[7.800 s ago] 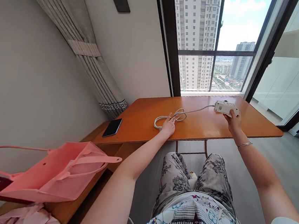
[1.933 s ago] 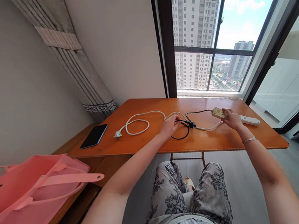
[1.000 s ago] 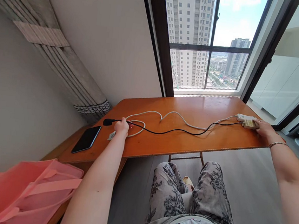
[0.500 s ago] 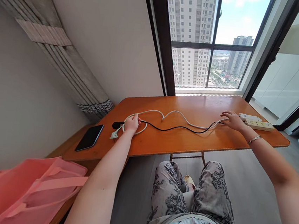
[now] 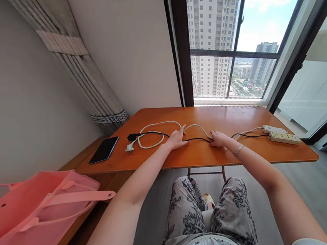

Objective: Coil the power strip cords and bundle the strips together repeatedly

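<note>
Splayed wide over black cord [image 5: 199, 138] with left hand [image 5: 175, 139], seemingly gripping nothing; bent onto it with right hand [image 5: 219, 138], can't tell if grasping. Just shifted inward, apparently smoothing mid-length, leaving black plug [image 5: 132, 137] at 9 o'clock, cream power strip [image 5: 285, 138] at 3.
</note>
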Tool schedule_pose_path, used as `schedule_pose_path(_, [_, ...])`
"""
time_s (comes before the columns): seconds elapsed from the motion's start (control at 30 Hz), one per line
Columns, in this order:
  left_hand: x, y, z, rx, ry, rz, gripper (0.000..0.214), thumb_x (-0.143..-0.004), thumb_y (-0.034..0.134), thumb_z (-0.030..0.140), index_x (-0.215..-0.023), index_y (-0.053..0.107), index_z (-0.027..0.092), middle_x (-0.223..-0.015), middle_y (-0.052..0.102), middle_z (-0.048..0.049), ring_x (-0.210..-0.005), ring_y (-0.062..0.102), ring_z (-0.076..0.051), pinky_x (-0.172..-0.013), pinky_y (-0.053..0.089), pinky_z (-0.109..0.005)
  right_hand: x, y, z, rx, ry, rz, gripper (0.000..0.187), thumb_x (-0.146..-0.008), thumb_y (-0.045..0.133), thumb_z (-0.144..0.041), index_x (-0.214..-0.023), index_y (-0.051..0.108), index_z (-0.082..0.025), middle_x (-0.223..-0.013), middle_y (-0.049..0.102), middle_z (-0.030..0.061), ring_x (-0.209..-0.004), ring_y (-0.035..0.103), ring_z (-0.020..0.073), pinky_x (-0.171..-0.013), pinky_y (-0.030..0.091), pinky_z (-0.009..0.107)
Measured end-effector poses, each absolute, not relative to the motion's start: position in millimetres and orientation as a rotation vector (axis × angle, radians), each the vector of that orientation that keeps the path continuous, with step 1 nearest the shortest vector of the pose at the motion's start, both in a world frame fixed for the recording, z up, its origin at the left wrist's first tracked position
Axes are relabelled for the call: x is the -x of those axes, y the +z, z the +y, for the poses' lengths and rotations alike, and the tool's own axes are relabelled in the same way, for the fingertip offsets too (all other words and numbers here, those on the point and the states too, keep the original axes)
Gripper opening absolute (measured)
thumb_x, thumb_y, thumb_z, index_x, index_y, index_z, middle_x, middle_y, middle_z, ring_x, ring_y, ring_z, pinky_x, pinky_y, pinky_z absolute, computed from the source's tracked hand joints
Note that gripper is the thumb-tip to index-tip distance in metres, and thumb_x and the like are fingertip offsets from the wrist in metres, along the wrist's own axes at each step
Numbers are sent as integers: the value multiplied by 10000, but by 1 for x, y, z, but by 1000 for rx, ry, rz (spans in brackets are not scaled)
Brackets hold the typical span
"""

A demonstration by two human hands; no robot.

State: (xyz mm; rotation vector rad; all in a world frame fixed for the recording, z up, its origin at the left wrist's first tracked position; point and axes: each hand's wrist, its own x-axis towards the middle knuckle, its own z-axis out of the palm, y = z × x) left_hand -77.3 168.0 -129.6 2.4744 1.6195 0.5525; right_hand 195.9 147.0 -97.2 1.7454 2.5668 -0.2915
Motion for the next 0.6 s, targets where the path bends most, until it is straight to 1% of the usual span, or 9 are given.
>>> schedule_pose_path(0.07, [77, -127, 168, -2478, 556, 1645, 656, -790, 682, 454, -1354, 509, 167, -1003, 722, -96, -1063, 662, -292, -1066, 401, -459, -196, -98, 149, -1758, -324, 2543, 515, -864, 672, -335, -1321, 545, -133, -1335, 613, 196, -1218, 616, 308, -971, 493, 357])
schedule_pose_path(0.1, [77, -126, 167, -2488, 555, 1649, 543, -806, 662, 452, -1260, 579, 166, -946, 721, -91, -996, 673, -288, -1012, 436, -437, -196, -97, 149, -1753, -345, 2536, 429, -876, 648, -296, -1272, 582, -146, -1285, 651, 171, -1171, 645, 289, -935, 507, 336])
schedule_pose_path(0.17, [77, -123, 165, -2511, 560, 1650, 348, -840, 612, 468, -1036, 660, 185, -892, 717, -96, -908, 673, -283, -899, 475, -402, -195, -95, 147, -1734, -380, 2537, 306, -868, 640, -243, -1161, 648, -157, -1209, 695, 146, -1116, 670, 275, -899, 514, 318])
schedule_pose_path(0.2, [78, -121, 163, -2516, 573, 1656, 303, -854, 587, 481, -936, 663, 199, -882, 716, -99, -883, 669, -282, -847, 478, -387, -194, -94, 145, -1730, -390, 2543, 265, -855, 650, -232, -1107, 670, -153, -1203, 697, 152, -1119, 667, 284, -900, 512, 321])
schedule_pose_path(0.27, [78, -117, 159, -2510, 628, 1686, 301, -876, 545, 502, -814, 633, 221, -869, 715, -101, -843, 660, -275, -766, 464, -362, -191, -90, 140, -1741, -404, 2556, 218, -834, 672, -231, -1029, 689, -136, -1229, 681, 182, -1147, 647, 314, -908, 506, 338])
schedule_pose_path(0.33, [79, -113, 156, -2481, 706, 1718, 320, -890, 513, 515, -771, 600, 230, -839, 706, -95, -799, 645, -265, -708, 438, -344, -190, -84, 136, -1768, -452, 2558, 199, -830, 675, -231, -996, 687, -123, -1196, 690, 195, -1112, 661, 318, -869, 518, 335])
schedule_pose_path(0.43, [75, -105, 151, -2395, 877, 1692, 348, -904, 476, 515, -701, 527, 237, -708, 649, -51, -698, 595, -229, -651, 398, -322, -191, -72, 134, -1817, -611, 2539, 226, -863, 633, -228, -1063, 652, -126, -977, 743, 141, -867, 716, 242, -704, 533, 284])
schedule_pose_path(0.5, [69, -96, 148, -2312, 1030, 1627, 385, -907, 462, 513, -638, 451, 238, -602, 563, -10, -620, 528, -191, -623, 372, -303, -194, -64, 134, -1846, -735, 2529, 290, -892, 606, -236, -1163, 594, -133, -849, 735, 91, -710, 691, 187, -609, 516, 253])
schedule_pose_path(0.6, [56, -78, 141, -2210, 1246, 1504, 431, -894, 476, 531, -597, 390, 230, -542, 467, 21, -567, 443, -152, -587, 342, -280, -195, -55, 133, -1842, -912, 2530, 307, -924, 593, -251, -1204, 532, -140, -793, 700, 50, -622, 641, 135, -568, 506, 222])
